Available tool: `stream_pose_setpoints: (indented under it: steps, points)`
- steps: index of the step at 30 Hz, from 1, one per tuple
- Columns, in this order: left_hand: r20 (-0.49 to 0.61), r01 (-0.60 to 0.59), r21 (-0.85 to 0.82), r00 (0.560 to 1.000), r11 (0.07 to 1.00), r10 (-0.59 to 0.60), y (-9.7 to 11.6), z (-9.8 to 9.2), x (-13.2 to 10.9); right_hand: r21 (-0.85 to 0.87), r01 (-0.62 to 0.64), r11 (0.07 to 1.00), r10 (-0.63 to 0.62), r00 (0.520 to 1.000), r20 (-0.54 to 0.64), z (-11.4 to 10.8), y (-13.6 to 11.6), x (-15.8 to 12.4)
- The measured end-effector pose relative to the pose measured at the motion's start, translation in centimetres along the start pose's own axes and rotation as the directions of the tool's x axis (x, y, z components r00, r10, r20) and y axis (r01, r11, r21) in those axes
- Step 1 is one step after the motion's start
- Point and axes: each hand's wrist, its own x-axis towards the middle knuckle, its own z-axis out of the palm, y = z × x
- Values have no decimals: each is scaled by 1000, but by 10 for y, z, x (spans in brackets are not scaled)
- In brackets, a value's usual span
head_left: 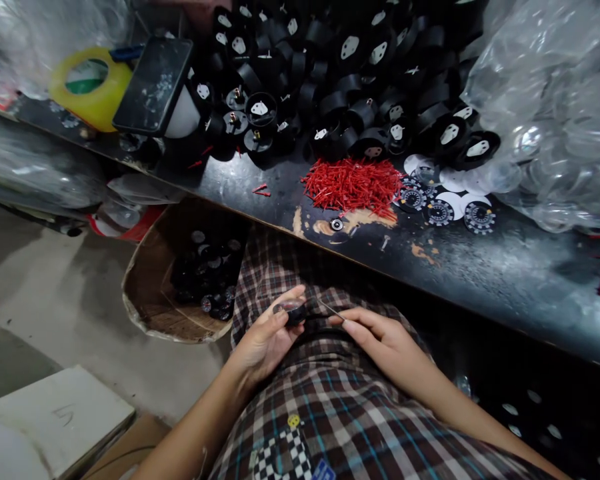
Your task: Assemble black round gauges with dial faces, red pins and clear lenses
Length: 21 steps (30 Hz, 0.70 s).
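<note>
Above my lap, my left hand (270, 337) is closed round a small round black gauge (291, 311), thumb against its rim. My right hand (380, 337) pinches a thin metal tool (333, 309) that looks like tweezers or a probe; its tip points toward the gauge but stays apart from it. On the bench beyond lies a heap of red pointers (353, 185). Printed dial discs (440, 211) are spread to the right of the heap. Several black round housings (350, 100) with white plates inside are piled behind.
Left of my lap stands a cardboard box (145, 293) holding black gauges. A phone (153, 87) leans beside a yellow tape roll (90, 87) on the bench (510, 280). Clear plastic covers (565, 147) in bags fill the right side. A white box (55, 420) sits at lower left.
</note>
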Motion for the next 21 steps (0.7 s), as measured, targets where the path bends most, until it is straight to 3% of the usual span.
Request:
stream_pose_setpoints:
  steps: [5, 8, 10, 11, 13, 15, 17, 19, 21]
  points:
    - [27, -72, 174, 997, 982, 68, -1, 9, 2, 50, -8, 999, 12, 998, -68, -3, -9, 9]
    - [40, -189, 308, 982, 933, 185, -4, 12, 4, 130, -18, 991, 25, 998, -53, -7, -14, 16]
    - [15, -298, 412, 947, 861, 320, -3, 13, 4, 153, -31, 988, 36, 999, -28, -7, -17, 20]
    - [16, -364, 512, 910, 778, 415, -2, 14, 4, 155, -37, 987, 39, 999, -7, -5, -18, 22]
    - [100, -460, 726, 807, 512, 582, 0, 15, 5, 141, -42, 989, 37, 999, 40, -1, -19, 27]
    - [253, -496, 834, 733, 242, 632, 1, 17, 5, 106, -36, 994, 29, 997, 66, 6, -19, 31]
    - [354, -531, 837, 711, 134, 607, 1, 19, 5, 71, -24, 997, 20, 998, 62, 10, -18, 35]
    - [385, -561, 816, 708, 141, 592, 0, 18, 4, 61, -13, 998, 9, 998, 57, 9, -18, 38]
    - [338, -568, 764, 756, 306, 560, 0, 17, 2, 65, -2, 998, -1, 998, 58, 4, -20, 38]
